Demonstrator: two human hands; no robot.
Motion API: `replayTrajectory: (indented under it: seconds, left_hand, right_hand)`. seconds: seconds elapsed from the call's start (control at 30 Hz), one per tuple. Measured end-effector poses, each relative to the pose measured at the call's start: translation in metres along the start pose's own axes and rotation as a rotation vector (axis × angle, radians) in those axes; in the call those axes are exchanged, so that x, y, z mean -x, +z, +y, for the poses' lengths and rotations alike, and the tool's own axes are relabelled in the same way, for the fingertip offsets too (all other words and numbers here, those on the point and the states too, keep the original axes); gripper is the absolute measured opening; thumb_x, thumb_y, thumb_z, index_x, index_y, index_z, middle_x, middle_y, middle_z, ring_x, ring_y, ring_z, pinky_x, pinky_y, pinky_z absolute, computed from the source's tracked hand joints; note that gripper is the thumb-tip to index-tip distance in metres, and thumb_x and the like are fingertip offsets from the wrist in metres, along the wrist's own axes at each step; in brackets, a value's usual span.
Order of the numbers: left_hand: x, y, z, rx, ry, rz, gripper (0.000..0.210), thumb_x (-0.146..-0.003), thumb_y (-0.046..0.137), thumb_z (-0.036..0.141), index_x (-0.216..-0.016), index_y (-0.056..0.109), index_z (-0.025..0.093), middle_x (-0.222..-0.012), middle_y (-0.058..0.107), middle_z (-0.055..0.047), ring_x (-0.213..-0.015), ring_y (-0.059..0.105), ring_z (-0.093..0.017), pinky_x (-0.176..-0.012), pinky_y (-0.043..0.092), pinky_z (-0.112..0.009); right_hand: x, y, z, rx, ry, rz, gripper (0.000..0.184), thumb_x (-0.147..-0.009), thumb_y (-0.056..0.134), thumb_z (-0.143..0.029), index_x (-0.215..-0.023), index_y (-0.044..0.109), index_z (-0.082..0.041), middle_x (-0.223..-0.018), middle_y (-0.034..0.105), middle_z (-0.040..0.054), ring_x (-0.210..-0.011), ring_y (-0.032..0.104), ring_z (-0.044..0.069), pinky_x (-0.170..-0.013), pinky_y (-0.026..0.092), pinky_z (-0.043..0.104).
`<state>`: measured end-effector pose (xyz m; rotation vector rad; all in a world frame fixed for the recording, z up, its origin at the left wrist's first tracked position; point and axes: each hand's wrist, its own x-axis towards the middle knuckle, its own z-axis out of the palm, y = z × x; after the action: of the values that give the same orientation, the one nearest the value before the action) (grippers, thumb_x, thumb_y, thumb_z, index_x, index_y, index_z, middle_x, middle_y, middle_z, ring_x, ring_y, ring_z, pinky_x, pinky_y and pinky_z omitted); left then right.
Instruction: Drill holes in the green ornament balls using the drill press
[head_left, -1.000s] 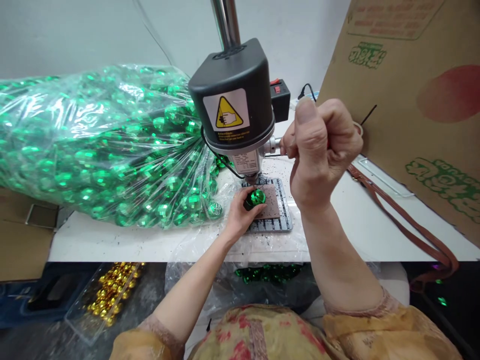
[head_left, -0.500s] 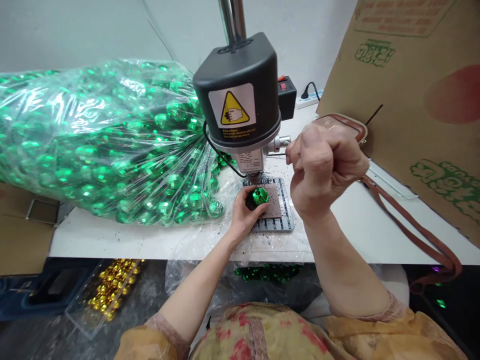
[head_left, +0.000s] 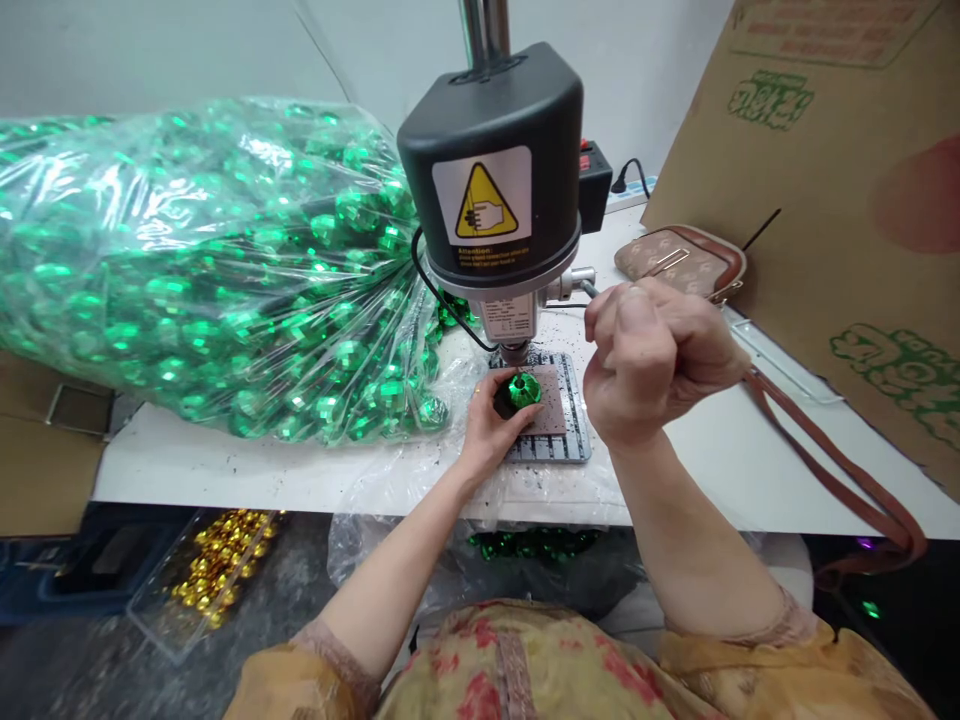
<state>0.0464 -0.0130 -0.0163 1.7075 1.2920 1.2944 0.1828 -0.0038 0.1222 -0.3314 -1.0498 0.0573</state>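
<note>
A shiny green faceted ball (head_left: 526, 392) rests on a small pinkish board (head_left: 553, 410) atop the slotted metal base (head_left: 577, 440) of a bench drill press (head_left: 491, 170). My left hand (head_left: 491, 415) pinches the ball from its left side between thumb and fingers. A dark spot shows on top of the ball, just below the chuck (head_left: 514, 353); whether the bit touches it I cannot tell. My right hand (head_left: 656, 360) is closed round the press's feed lever (head_left: 589, 288), most of which it hides. Dark shavings are scattered over the base.
At left, a big clear plastic bag (head_left: 225, 270) of green balls lies on the white table (head_left: 225, 470). A patterned purse (head_left: 660, 255) with a brown strap and a cardboard box (head_left: 825, 200) stand right. Below left is a clear bin (head_left: 142, 610) of gold balls.
My right hand has come down a little with the lever, uncovering more of the purse. My left hand keeps its hold on the ball. The whole view has shifted slightly.
</note>
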Motion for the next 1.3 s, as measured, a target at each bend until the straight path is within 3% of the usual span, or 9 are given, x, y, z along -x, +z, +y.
replayTrajectory:
  seconds: [0.23,0.63,0.83,1.0,1.1,1.23,1.3]
  left_hand:
    - [-0.001,0.000,-0.001,0.001,0.004,-0.002,0.051,-0.076,0.088,0.035,-0.120,0.065,0.022,-0.117,0.071,-0.010,-0.113,0.066,-0.029,-0.102,0.049,-0.044]
    - [-0.001,0.001,-0.004,0.031,0.024,-0.001,0.051,-0.076,0.088,0.036,-0.119,0.065,0.023,-0.118,0.071,-0.011,-0.114,0.066,-0.030,-0.102,0.050,-0.046]
    - [-0.001,0.004,-0.002,-0.028,-0.006,0.032,0.050,-0.075,0.088,0.033,-0.118,0.065,0.023,-0.115,0.072,-0.008,-0.111,0.067,-0.028,-0.099,0.052,-0.044]
    - [0.014,0.000,0.011,-0.092,0.009,0.186,0.042,-0.078,0.085,0.034,-0.113,0.064,0.022,-0.107,0.071,-0.006,-0.100,0.069,-0.023,-0.090,0.056,-0.039]
    - [0.048,-0.011,0.022,-0.160,0.207,0.175,0.044,-0.081,0.084,0.037,-0.115,0.062,0.022,-0.105,0.071,-0.007,-0.097,0.071,-0.023,-0.084,0.059,-0.037]
    - [0.110,-0.025,0.022,-0.277,0.740,-0.198,0.048,-0.087,0.077,0.045,-0.123,0.059,0.019,-0.107,0.073,-0.013,-0.089,0.073,-0.021,-0.073,0.060,-0.032]
    - [0.135,-0.029,0.015,-0.461,0.932,-0.379,0.038,-0.090,0.075,0.036,-0.119,0.061,0.018,-0.107,0.075,-0.014,-0.082,0.072,-0.020,-0.067,0.059,-0.030]
  right_hand:
    - [0.005,-0.002,0.003,0.019,-0.027,0.017,0.050,-0.093,0.059,-0.021,-0.059,0.022,-0.017,-0.053,0.024,-0.0053,-0.045,0.024,0.003,-0.046,0.027,0.027]
    - [0.015,-0.011,0.007,-0.054,-0.111,-0.051,0.047,-0.091,0.056,-0.014,-0.060,0.022,-0.017,-0.052,0.026,-0.0062,-0.046,0.029,0.003,-0.049,0.036,0.026]
    - [-0.007,0.004,-0.006,0.066,0.081,0.028,0.050,-0.095,0.059,-0.027,-0.059,0.025,-0.019,-0.050,0.024,-0.0054,-0.043,0.028,0.004,-0.046,0.030,0.028]
    - [-0.038,0.019,-0.013,0.068,0.216,0.004,0.045,-0.093,0.062,-0.022,-0.061,0.031,-0.021,-0.051,0.028,-0.0070,-0.043,0.034,0.003,-0.045,0.027,0.027]
    - [-0.041,0.021,-0.014,0.102,0.210,-0.015,0.045,-0.096,0.059,-0.026,-0.063,0.028,-0.021,-0.054,0.025,-0.0078,-0.044,0.032,0.001,-0.048,0.029,0.024]
    - [-0.037,0.019,-0.014,0.102,0.220,-0.015,0.043,-0.096,0.057,-0.031,-0.064,0.030,-0.021,-0.058,0.023,-0.0072,-0.046,0.033,0.001,-0.052,0.031,0.023]
    - [-0.036,0.019,-0.014,0.089,0.235,-0.004,0.042,-0.096,0.057,-0.032,-0.064,0.031,-0.021,-0.059,0.023,-0.0070,-0.047,0.033,0.001,-0.053,0.031,0.023]
